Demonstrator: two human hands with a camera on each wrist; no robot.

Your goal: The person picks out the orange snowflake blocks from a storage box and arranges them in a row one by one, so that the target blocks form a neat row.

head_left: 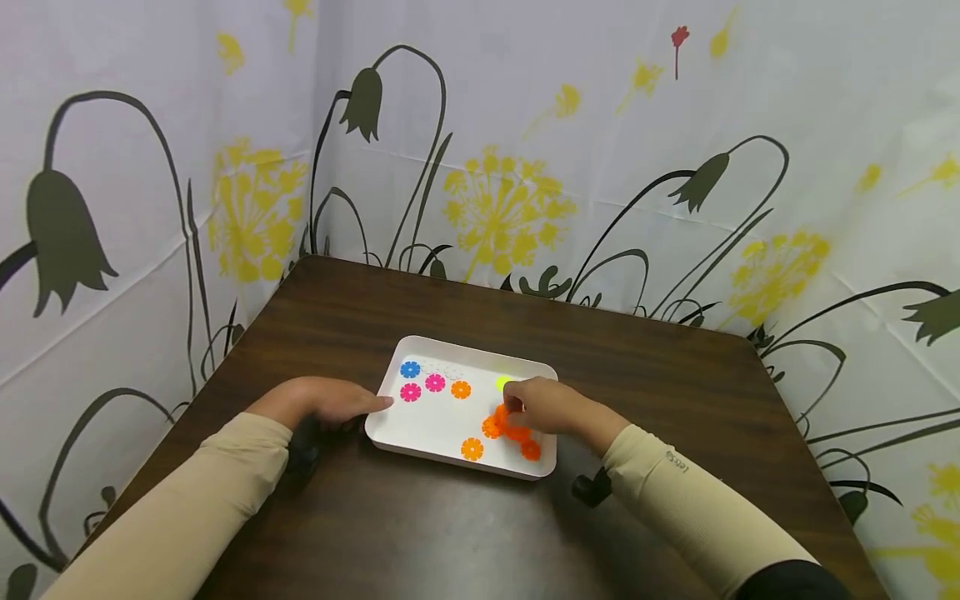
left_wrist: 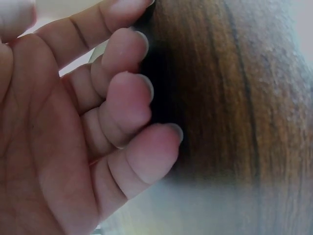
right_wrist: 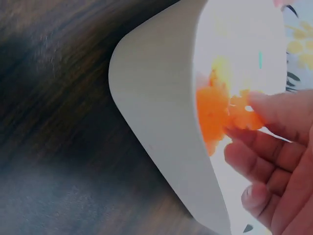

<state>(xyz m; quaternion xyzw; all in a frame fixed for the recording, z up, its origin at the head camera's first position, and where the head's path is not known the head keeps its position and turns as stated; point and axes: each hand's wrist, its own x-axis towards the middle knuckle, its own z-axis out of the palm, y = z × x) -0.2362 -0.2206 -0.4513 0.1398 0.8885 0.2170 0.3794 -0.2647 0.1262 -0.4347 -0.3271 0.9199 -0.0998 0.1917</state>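
the left hand (head_left: pixel 330 402) holds the tray (head_left: pixel 431 421) by its left edge; the right hand (head_left: pixel 546 406) pinches 1 orange disc (right_wrist: pixel 240 118) beside the orange pile (right_wrist: pixel 210 117) inside. interlocked notches could drag neighbours along; a slack pinch could drop it.

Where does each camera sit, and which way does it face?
Head: worn on the head, facing forward and down at the white tray on the wooden table; left hand, right hand and beige sleeves show.
Left wrist: worn there, facing the left hand's palm and fingers, table beyond.
Right wrist: worn there, facing the right hand pinching an orange flower-shaped disc at the tray.
Head and right wrist share the tray and right hand.
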